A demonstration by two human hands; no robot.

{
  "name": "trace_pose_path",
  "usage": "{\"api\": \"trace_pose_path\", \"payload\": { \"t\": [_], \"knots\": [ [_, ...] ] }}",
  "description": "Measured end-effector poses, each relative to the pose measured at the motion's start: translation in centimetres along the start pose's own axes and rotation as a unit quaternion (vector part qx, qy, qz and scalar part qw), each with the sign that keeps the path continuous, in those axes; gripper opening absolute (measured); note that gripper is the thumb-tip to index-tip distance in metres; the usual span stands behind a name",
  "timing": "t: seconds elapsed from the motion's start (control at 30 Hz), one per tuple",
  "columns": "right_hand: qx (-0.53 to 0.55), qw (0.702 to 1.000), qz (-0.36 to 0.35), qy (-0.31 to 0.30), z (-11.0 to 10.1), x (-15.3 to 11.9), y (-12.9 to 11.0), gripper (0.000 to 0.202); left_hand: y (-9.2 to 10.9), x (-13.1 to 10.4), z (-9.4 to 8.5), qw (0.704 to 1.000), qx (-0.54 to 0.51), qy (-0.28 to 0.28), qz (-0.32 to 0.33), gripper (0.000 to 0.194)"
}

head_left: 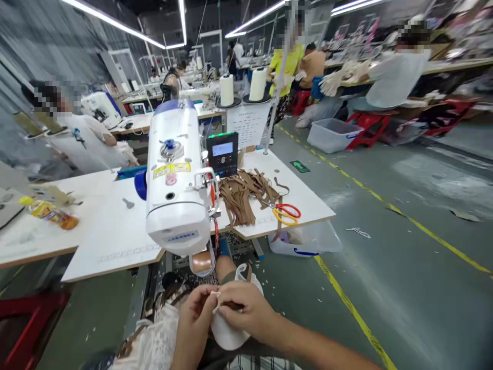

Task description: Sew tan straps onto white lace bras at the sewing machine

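Low in the view, my left hand (196, 319) and my right hand (248, 311) meet over my lap. Both pinch the edge of a piece of white fabric (228, 331), which hangs down between them. A white sewing machine (175, 174) stands just beyond my hands, to the left. Right of it, a pile of brown fabric strips (242, 195) lies on the white table (308, 200). Scissors with red and orange handles (287, 213) rest beside the strips. More white fabric with brown strips (156, 329) lies left of my left hand.
A control panel (223, 154) and two thread cones (257, 85) stand behind the strips. A clear plastic bin (319, 239) sits under the table's right side. A bottle (54, 213) lies at the left. Several people work farther back.
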State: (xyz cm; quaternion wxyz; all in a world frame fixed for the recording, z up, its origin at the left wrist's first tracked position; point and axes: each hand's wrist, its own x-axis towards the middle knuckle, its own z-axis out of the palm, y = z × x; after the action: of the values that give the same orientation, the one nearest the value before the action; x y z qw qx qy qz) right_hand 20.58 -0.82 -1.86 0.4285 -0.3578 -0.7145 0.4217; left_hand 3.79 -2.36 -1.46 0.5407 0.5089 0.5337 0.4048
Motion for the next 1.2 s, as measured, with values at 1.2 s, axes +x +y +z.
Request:
{"api": "trace_pose_path", "payload": {
  "t": [1.2],
  "knots": [
    [-0.064,0.980,0.107,-0.156,-2.6,2.8,-0.2,0.015,1.1,0.6,-3.1,0.884,0.335,-0.025,0.324,0.008]
  ]
}}
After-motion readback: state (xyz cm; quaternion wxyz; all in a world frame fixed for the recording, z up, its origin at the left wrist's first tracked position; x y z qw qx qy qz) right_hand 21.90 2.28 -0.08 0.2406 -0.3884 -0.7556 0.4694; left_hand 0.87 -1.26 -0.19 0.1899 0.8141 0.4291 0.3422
